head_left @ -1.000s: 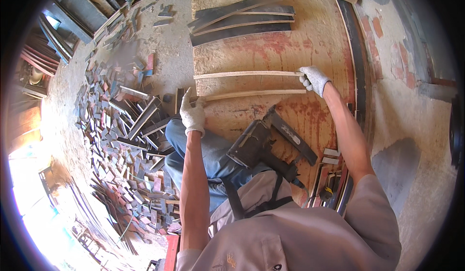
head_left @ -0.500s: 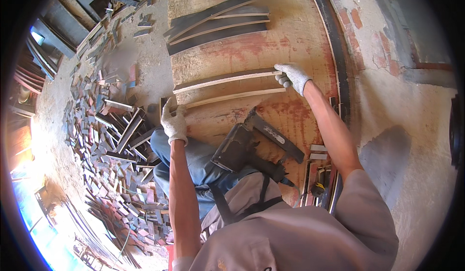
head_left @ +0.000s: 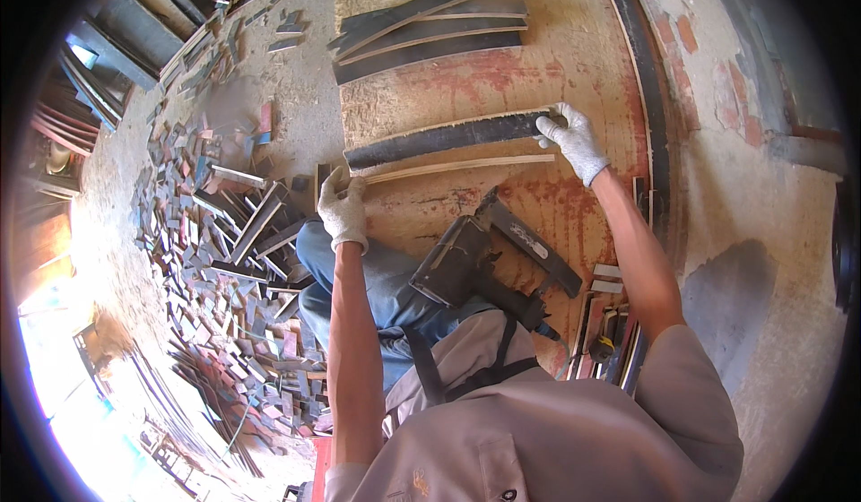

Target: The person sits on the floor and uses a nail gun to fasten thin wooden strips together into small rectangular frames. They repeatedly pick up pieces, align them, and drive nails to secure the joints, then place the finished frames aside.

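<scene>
My right hand (head_left: pixel 576 143), in a pale knitted glove, pinches the right end of a long dark-faced wood strip (head_left: pixel 448 137) between thumb and fingers. The strip's broad dark face shows, with a pale edge along its top. My left hand (head_left: pixel 343 208), gloved alike, is beside the strip's left end with thumb and forefinger apart; contact there is unclear. Just below lies a second strip (head_left: pixel 462 168), pale edge up, its left end near my left hand. A black nail gun (head_left: pixel 457 264) with a long magazine rests by my thigh.
Several dark strips (head_left: pixel 430 36) lie stacked at the far side of the stained wooden board (head_left: pixel 574 206). Offcuts (head_left: pixel 206 278) heap on the floor at left. A long dark strip (head_left: pixel 650 99) runs along the right edge. A tape measure (head_left: pixel 603 348) sits on narrow pieces at lower right.
The strip in my right hand has tilted, so its broad dark face now shows instead of mostly its pale edge. My left fingers have spread a little. The whole view has shifted slightly.
</scene>
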Tool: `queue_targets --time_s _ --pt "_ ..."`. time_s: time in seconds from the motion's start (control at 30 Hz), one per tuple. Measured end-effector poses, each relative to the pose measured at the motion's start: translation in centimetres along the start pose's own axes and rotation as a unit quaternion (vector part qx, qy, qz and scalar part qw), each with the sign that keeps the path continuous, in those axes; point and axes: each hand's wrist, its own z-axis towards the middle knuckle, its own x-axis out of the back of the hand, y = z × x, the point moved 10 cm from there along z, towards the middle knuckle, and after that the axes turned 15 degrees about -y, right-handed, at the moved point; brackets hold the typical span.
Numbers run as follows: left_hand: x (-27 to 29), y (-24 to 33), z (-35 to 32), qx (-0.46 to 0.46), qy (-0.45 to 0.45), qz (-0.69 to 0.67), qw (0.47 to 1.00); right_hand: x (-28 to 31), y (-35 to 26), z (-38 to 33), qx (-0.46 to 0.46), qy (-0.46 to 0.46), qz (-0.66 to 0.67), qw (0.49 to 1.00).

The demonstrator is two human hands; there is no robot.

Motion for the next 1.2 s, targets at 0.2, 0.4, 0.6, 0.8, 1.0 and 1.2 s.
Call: queue_targets --time_s 0.2,0.4,0.6,0.8,1.0,1.2 --pt "0.2 0.8 -0.4 0.006 0.017 0.076 0.997 0.3 1.7 -0.9 -0.022 0.050 0.081 0.995" --pt "-1.4 1.9 0.4 0.011 -0.062 0.041 0.997 0.8 2.1 0.5 0.022 0.043 -0.213 0.976" --pt "-0.8 1.4 0.3 0.028 -0.057 0.064 0.996 0.8 3.2 -1.6 0.007 0.051 -0.149 0.987" --pt "0.0 0.6 0.3 0.003 -0.026 0.052 0.998 -2.6 1.0 -6.4 0.158 0.065 -0.335 0.927" --pt "-0.8 0.9 0.6 0.031 -0.039 -0.009 0.999 -0.9 4.4 -5.8 0.035 0.059 -0.032 0.997" --pt "0.7 -0.9 1.6 0.057 0.052 -0.097 0.992 -0.4 3.9 -5.4 0.003 0.083 0.111 0.990"
